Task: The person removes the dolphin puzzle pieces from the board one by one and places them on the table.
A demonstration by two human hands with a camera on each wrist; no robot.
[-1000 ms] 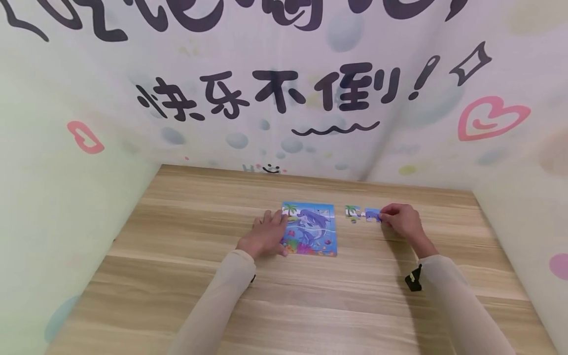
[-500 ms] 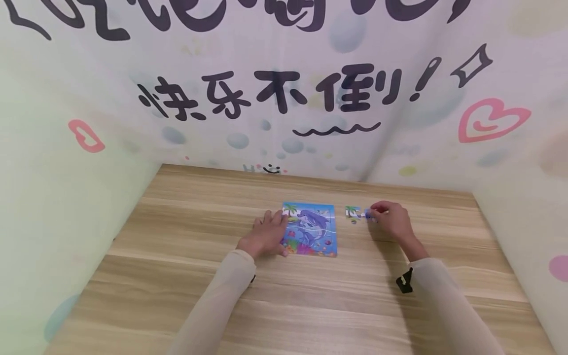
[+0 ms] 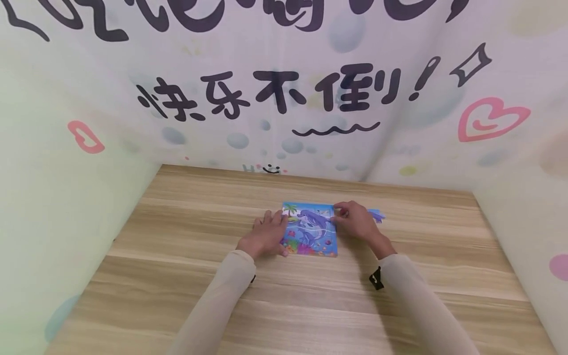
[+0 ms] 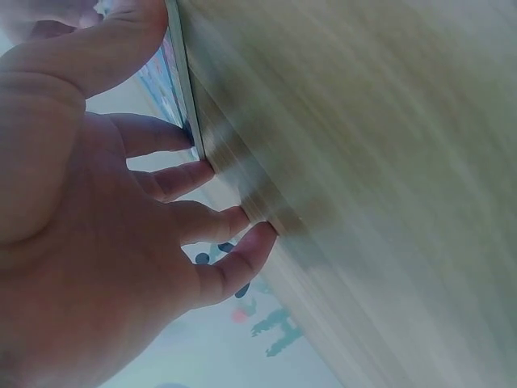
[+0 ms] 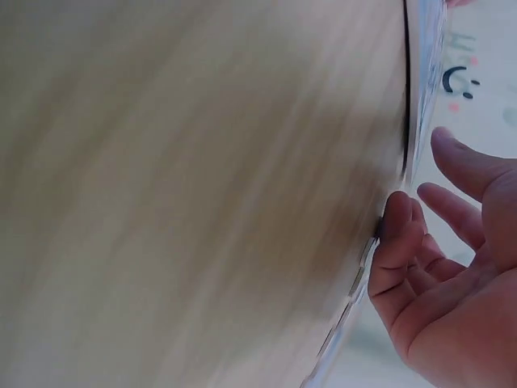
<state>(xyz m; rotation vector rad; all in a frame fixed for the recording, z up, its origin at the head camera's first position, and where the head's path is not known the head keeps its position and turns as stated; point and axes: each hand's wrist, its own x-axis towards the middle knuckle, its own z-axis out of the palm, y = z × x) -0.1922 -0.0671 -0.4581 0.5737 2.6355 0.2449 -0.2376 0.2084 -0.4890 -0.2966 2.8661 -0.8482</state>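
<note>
A square dolphin jigsaw puzzle (image 3: 310, 229) lies flat on the wooden table. My left hand (image 3: 265, 234) rests at its left edge with the fingers spread; the left wrist view shows some fingertips (image 4: 260, 234) on the tabletop beyond the board. At the puzzle's upper right edge is my right hand (image 3: 357, 222), its thumb and index finger apart and touching the border. In the right wrist view, nothing shows between that thumb (image 5: 464, 162) and index finger, while other fingers curl down by loose pieces. One loose blue-purple puzzle piece (image 3: 376, 215) shows behind the right hand, which hides the others.
The wood-grain table (image 3: 301, 305) reaches back to a printed cloth wall (image 3: 266, 143) with black lettering. Pale side walls (image 3: 53, 197) stand left and right. A black strap piece (image 3: 376, 278) hangs at my right cuff.
My right hand has left the loose pieces and moved left to the puzzle's right edge, now covering most of them. The left hand has stayed in place.
</note>
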